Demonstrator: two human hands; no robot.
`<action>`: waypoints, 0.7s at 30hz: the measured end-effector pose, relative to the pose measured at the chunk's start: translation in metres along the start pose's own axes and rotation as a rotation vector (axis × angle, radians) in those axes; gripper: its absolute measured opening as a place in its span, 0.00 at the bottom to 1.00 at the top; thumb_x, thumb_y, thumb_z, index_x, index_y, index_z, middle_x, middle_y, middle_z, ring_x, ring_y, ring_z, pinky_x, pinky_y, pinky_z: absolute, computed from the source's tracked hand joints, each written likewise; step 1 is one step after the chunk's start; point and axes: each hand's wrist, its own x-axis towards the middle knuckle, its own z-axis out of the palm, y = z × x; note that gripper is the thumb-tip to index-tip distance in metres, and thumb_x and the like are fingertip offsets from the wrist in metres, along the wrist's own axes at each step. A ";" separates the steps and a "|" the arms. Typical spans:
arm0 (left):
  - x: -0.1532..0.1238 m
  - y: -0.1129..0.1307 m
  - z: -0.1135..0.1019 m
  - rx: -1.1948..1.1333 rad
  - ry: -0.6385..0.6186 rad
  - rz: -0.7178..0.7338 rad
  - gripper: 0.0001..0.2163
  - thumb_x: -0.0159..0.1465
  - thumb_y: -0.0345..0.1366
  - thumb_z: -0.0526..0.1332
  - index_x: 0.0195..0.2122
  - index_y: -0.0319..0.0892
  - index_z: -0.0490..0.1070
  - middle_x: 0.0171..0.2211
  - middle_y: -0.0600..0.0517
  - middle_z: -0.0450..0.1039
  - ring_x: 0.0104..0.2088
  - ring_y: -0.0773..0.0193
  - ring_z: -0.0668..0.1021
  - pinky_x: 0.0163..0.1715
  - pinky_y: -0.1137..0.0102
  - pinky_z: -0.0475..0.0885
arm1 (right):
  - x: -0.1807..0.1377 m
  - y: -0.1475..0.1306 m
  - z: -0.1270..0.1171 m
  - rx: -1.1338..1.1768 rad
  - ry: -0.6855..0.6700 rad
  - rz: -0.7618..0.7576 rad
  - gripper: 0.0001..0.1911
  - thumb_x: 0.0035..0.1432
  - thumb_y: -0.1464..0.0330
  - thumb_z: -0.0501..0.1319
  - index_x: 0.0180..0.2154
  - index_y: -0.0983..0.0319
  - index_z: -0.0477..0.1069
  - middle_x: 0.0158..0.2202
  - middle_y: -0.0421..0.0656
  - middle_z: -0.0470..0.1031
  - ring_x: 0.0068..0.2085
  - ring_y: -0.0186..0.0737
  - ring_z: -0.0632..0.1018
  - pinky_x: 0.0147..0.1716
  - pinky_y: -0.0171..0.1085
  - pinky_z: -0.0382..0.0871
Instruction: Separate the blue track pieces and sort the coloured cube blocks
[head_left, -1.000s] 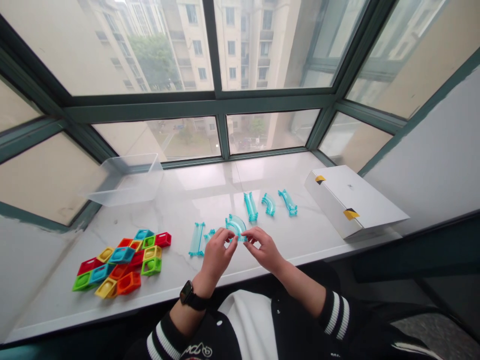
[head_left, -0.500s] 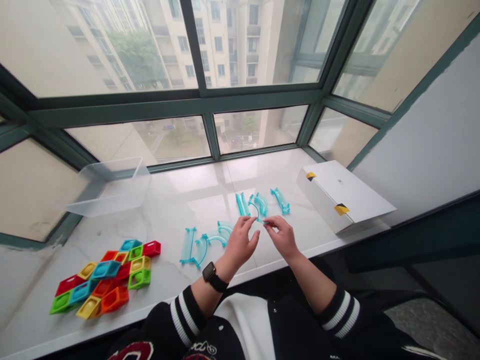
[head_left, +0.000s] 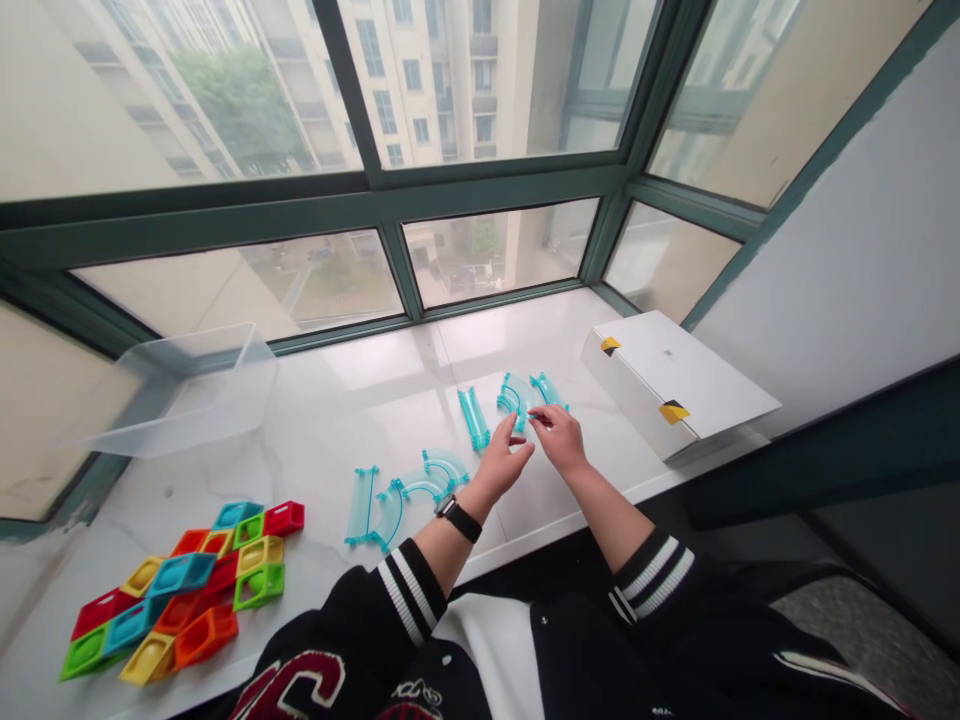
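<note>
On the white marble ledge (head_left: 337, 420) lie several clear-blue track pieces. My right hand (head_left: 561, 440) pinches the near end of a curved track piece (head_left: 514, 392). My left hand (head_left: 504, 462) reaches beside it with fingers stretched out, and I see nothing in it. A straight track piece (head_left: 474, 417) lies just left of my hands. Another track piece (head_left: 549, 387) shows partly behind my right hand. A chain of joined track pieces (head_left: 405, 485) rests to the left, apart from both hands. A black watch (head_left: 458, 519) is on my left wrist.
A white cardboard box (head_left: 679, 385) with yellow tape stands at the right. A clear plastic bin (head_left: 187, 400) sits at the back left. A pile of coloured hollow blocks (head_left: 180, 590) lies at the front left. Window frames close off the back.
Both hands left the joined track chain on the ledge and moved right and farther away to the curved piece. My right hand now pinches it. The view has swung.
</note>
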 end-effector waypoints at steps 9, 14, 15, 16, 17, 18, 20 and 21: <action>0.004 -0.020 0.008 -0.198 0.068 -0.153 0.46 0.58 0.37 0.73 0.76 0.50 0.54 0.70 0.39 0.64 0.59 0.49 0.76 0.47 0.60 0.80 | 0.005 0.016 0.028 -0.085 -0.057 0.026 0.09 0.60 0.70 0.62 0.39 0.59 0.81 0.40 0.46 0.82 0.38 0.45 0.80 0.46 0.46 0.77; 0.008 -0.026 0.008 -0.229 0.054 -0.157 0.47 0.58 0.37 0.73 0.77 0.49 0.53 0.65 0.38 0.70 0.60 0.48 0.76 0.48 0.59 0.79 | 0.004 0.024 0.033 -0.088 -0.064 0.043 0.09 0.62 0.70 0.61 0.40 0.58 0.81 0.41 0.46 0.82 0.40 0.45 0.80 0.46 0.46 0.77; 0.009 -0.027 0.008 -0.225 0.058 -0.163 0.47 0.58 0.37 0.73 0.77 0.49 0.53 0.64 0.38 0.71 0.60 0.48 0.76 0.48 0.59 0.79 | 0.004 0.025 0.034 -0.093 -0.066 0.043 0.09 0.62 0.71 0.62 0.40 0.58 0.81 0.41 0.46 0.82 0.40 0.45 0.80 0.46 0.46 0.77; 0.010 -0.028 0.009 -0.223 0.063 -0.170 0.47 0.58 0.36 0.74 0.77 0.49 0.53 0.63 0.38 0.71 0.60 0.48 0.75 0.47 0.59 0.79 | 0.004 0.026 0.034 -0.099 -0.066 0.043 0.09 0.62 0.71 0.62 0.40 0.58 0.81 0.41 0.46 0.81 0.40 0.46 0.80 0.46 0.46 0.77; 0.011 -0.029 0.009 -0.225 0.069 -0.177 0.47 0.57 0.36 0.74 0.77 0.48 0.54 0.63 0.38 0.72 0.60 0.48 0.75 0.47 0.59 0.79 | 0.005 0.027 0.035 -0.104 -0.065 0.043 0.09 0.62 0.71 0.62 0.40 0.58 0.81 0.41 0.46 0.81 0.40 0.45 0.80 0.46 0.46 0.77; 0.012 -0.029 0.010 -0.227 0.072 -0.183 0.48 0.57 0.36 0.74 0.76 0.48 0.54 0.62 0.38 0.72 0.60 0.48 0.75 0.47 0.59 0.79 | 0.005 0.028 0.036 -0.107 -0.065 0.043 0.09 0.62 0.71 0.62 0.40 0.58 0.81 0.41 0.46 0.81 0.40 0.45 0.80 0.46 0.46 0.77; 0.013 -0.031 0.011 -0.235 0.072 -0.189 0.48 0.57 0.36 0.74 0.76 0.49 0.54 0.61 0.38 0.73 0.59 0.48 0.76 0.47 0.59 0.79 | 0.005 0.029 0.037 -0.111 -0.066 0.044 0.10 0.61 0.72 0.62 0.40 0.58 0.82 0.41 0.46 0.81 0.41 0.45 0.80 0.47 0.45 0.76; 0.013 -0.032 0.011 -0.240 0.073 -0.190 0.48 0.57 0.36 0.74 0.76 0.49 0.54 0.60 0.38 0.74 0.59 0.48 0.76 0.47 0.59 0.79 | 0.005 0.030 0.037 -0.113 -0.066 0.044 0.10 0.61 0.72 0.62 0.40 0.58 0.82 0.42 0.46 0.81 0.41 0.45 0.80 0.47 0.45 0.76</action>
